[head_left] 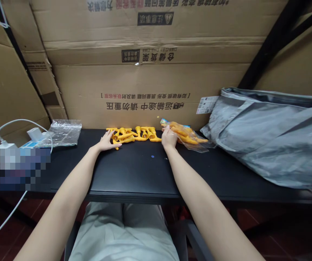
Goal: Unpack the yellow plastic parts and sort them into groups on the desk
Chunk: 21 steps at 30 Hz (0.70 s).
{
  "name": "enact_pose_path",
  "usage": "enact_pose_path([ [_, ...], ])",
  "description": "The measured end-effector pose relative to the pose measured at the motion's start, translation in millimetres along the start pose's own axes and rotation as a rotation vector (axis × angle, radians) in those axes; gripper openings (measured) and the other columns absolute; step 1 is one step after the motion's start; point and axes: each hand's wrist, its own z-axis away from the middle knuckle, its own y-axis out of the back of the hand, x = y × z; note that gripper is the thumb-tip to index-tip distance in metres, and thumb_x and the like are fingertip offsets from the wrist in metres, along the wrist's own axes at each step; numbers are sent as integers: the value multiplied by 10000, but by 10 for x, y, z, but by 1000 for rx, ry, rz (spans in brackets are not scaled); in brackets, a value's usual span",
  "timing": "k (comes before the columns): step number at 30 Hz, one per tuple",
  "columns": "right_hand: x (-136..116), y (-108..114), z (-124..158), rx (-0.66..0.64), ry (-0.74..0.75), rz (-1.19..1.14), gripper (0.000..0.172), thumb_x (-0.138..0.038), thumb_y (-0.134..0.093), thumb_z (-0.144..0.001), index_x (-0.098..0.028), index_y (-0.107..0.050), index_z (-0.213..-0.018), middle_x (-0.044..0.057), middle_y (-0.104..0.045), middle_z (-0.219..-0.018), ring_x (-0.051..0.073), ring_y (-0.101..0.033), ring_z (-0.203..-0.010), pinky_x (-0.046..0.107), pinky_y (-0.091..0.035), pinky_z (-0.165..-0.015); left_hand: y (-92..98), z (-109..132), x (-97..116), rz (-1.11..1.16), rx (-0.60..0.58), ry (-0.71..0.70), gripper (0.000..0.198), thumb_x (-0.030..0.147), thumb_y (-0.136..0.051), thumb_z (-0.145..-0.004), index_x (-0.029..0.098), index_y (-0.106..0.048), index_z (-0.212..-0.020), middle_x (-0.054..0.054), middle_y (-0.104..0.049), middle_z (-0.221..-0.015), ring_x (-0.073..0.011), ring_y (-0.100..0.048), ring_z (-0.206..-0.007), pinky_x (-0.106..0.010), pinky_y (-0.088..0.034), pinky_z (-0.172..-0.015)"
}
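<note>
Contents judged only partly out: left of the clear bag (194, 143), loose yellow pieces (138, 131) lie on the desk (134, 166), the left hand's (105, 142) grip spread against them, none visibly clasped, while the right hand's (169, 138) grip is closed on the bag, others left inside.

Worn on the head, the single view looks forward and down from near — lap (123, 233) below, worktop (134, 174) midway, cardboard (145, 79) ahead.
</note>
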Motion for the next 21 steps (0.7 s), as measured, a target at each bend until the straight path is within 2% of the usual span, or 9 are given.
enact_pose_path([
  [2,-46,-2,25,-19,-1,-27,296,-206,-443,-916,-179,-621,-681,119,-715,-831,244,-647,-1025,426,-449,-999,-22,5,54,-9,-13,8,925,632,-633,-729,200,-310,-1479,-180,-201,-1585,-317,-164,-1470,-481,-218,-1159],
  [6,-150,-23,89,-71,22,-70,287,-202,-469,-911,-172,-643,-684,117,-720,-822,240,-659,-1015,414,-450,-1010,-76,15,193,-34,64,43,822,589,-601,-780,196,-344,-1455,-169,-250,-1572,-310,-237,-1451,-485,-241,-1152],
  [10,-257,-58,174,-162,81,-170,303,-268,-480,-920,-191,-689,-715,84,-738,-816,219,-679,-974,371,-477,-988,-67,59,307,-77,125,48,723,514,-595,-816,236,-357,-1438,-144,-291,-1561,-322,-233,-1448,-578,-195,-1146],
  [13,-352,-85,262,-292,218,-219,399,-429,-464,-928,-212,-716,-707,74,-751,-819,229,-697,-929,378,-493,-975,-36,91,368,-79,172,-36,678,457,-579,-840,245,-351,-1442,-127,-295,-1562,-319,-206,-1457,-624,-134,-1145],
  [16,-476,-101,383,-432,381,-267,531,-583,-400,-914,-232,-742,-709,69,-759,-819,247,-706,-903,393,-514,-948,-36,87,400,-41,247,-101,699,402,-592,-836,237,-325,-1461,-123,-330,-1547,-316,-229,-1451,-622,-143,-1145],
  [21,-717,-88,627,-631,596,-327,612,-632,-309,-925,-262,-778,-792,44,-763,-880,237,-690,-983,395,-486,-1000,-100,-17,318,57,367,-150,823,396,-736,-718,224,-379,-1439,-133,-411,-1497,-356,-286,-1421,-602,-223,-1139],
])
